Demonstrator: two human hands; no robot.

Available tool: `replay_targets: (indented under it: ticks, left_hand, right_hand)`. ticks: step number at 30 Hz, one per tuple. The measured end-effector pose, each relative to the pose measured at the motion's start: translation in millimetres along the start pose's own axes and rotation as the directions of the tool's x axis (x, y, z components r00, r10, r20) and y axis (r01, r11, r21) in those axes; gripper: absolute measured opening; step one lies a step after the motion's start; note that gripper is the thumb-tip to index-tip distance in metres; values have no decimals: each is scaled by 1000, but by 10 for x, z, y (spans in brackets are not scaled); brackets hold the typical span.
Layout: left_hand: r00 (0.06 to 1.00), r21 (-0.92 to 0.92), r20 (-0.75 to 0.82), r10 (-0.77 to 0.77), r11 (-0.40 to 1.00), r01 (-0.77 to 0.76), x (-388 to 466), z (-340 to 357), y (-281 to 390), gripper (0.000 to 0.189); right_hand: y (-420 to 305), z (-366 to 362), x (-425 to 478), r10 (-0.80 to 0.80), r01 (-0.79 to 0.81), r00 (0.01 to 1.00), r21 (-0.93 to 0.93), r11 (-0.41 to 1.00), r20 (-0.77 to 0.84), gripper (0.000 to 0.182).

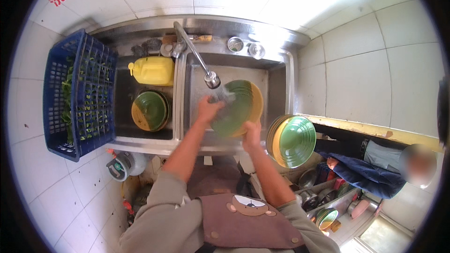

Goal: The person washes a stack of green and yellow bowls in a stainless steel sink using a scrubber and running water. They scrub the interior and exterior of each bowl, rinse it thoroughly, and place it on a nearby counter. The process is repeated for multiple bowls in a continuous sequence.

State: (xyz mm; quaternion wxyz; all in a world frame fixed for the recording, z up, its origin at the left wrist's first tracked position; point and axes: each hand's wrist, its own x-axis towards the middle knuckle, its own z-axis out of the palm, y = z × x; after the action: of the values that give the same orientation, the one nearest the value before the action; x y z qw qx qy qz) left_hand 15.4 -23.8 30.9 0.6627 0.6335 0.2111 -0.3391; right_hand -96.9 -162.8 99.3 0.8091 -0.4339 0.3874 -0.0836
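A green and yellow ridged plate point(242, 109) is tilted over the right basin. My right hand point(252, 134) grips its lower rim. At the plate's left side is my left hand point(210, 109), blurred by motion; a dark patch shows by its thumb, and I cannot tell whether it holds something there. Water runs from the flexible metal faucet point(212, 79) onto the plate beside my left hand. To the right of the basin stands a stack of matching plates point(295, 142). More such plates point(150, 110) lie stacked in the left basin.
A yellow plastic jug point(154, 71) lies in the left basin. Beyond it stands a blue crate point(79, 95) with leafy greens. Two small metal cups point(257, 50) and dark scouring pads point(151, 44) sit along the back ledge. Another person point(372, 172) is at the right.
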Motion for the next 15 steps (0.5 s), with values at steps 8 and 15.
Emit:
replay_targets:
  ticks: [8, 15]
  left_hand:
    - [994, 107, -4, 113, 988, -112, 279, -153, 99, 58]
    - [996, 43, -92, 2, 999, 2, -210, 222, -5, 57]
  right_hand:
    - [-241, -69, -31, 139, -114, 975, -151, 982, 173, 77]
    - [-120, -250, 132, 133, -118, 986, -138, 983, 104, 80]
